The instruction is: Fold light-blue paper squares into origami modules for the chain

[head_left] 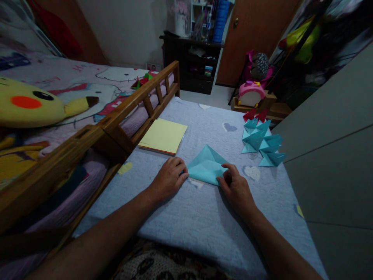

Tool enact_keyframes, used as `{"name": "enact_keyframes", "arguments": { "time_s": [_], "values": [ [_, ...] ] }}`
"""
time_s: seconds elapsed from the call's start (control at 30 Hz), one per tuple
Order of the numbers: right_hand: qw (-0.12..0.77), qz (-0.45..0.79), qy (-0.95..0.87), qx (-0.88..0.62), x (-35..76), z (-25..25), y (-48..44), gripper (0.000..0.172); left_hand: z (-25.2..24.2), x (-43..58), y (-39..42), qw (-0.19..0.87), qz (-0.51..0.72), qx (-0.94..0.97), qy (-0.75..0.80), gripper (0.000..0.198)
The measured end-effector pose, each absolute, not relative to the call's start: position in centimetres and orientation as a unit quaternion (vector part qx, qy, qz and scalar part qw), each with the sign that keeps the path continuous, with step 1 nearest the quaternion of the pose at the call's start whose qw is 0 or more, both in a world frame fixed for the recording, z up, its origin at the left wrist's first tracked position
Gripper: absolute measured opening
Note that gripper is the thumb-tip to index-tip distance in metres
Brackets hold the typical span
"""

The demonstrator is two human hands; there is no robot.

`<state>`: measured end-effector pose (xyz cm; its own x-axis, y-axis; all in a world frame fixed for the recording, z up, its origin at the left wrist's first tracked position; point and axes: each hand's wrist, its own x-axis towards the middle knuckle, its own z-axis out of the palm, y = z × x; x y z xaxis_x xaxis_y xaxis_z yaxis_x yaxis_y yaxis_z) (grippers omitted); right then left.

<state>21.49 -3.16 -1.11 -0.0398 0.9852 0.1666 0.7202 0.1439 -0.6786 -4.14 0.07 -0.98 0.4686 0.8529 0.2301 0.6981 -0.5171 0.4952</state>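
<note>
— What is shown at the centre of the frame?

— A folded blue paper [207, 168] is seen lying flat on a pale blue blanket [189, 221], directly between the two hands. Its long edge runs from left to right, slanted a little toward the right hand, and its peak is pointed away from the person.

— How are the hands placed?

— The left hand [170, 177] is half curled, knuckles up, with its fingertips pressed on the paper's left corner; nothing is enclosed by it. The right hand [236, 186] is bent over the near right corner, with the forefinger laid on top. Whether that corner is pinched against the thumb cannot be told. Both hands are touching the paper, so neither can be called the nearer.

— And around it?

— A stack of yellow sheets [163, 135] is set just beyond the left hand. A cluster of folded blue pieces [262, 144], topped by red pieces [255, 114], is gathered well to the right. The blanket is patterned with small hearts. To the left, a wooden bed rail [140, 105] and a yellow plush toy [29, 103] are seen; to the right, a grey cabinet panel [335, 136]. A brown door [250, 35] and a dark shelf unit [195, 66] are pictured at the back of the dim room.
</note>
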Motion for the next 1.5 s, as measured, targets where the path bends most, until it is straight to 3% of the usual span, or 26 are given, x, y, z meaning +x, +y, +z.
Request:
{"name": "enact_keyframes", "arguments": {
  "time_s": [0.27, 0.4, 0.5, 0.7, 0.9, 1.2, 1.5],
  "values": [
    [0.298, 0.165, -0.706, -0.621, 21.3, -1.8, -3.4, 0.028, -0.5, -3.6, -0.7, 0.078, 0.227, 0.844, 0.479, 0.005],
    [0.293, 0.171, -0.704, -0.625, 21.3, -1.7, -3.3, 0.029, -0.1, -2.6, -2.6, -0.015, 0.247, 0.902, 0.354, 0.022],
    [0.291, 0.182, -0.701, -0.624, 21.3, -1.6, -3.3, 0.028, -0.5, -1.7, -3.8, 0.000, 0.221, 0.936, 0.275, 0.026],
    [0.286, 0.189, -0.699, -0.627, 21.3, -1.7, -3.2, 0.031, -1.3, -1.6, -4.3, 0.049, 0.150, 0.933, 0.323, 0.044],
    [0.288, 0.198, -0.684, -0.641, 21.1, -1.4, -3.2, 0.031, -1.5, -1.9, -4.4, 0.032, 0.126, 0.934, 0.334, 0.048],
    [0.270, 0.150, -0.701, -0.643, 20.8, -1.2, -2.8, 0.006, -1.5, -1.9, -4.5, 0.021, 0.075, 0.935, 0.347, 0.054],
    [0.264, 0.150, -0.707, -0.639, 20.9, -1.2, -2.7, 0.005, -1.8, -2.0, -4.3, 0.040, 0.052, 0.934, 0.350, 0.063]
  ]
}}
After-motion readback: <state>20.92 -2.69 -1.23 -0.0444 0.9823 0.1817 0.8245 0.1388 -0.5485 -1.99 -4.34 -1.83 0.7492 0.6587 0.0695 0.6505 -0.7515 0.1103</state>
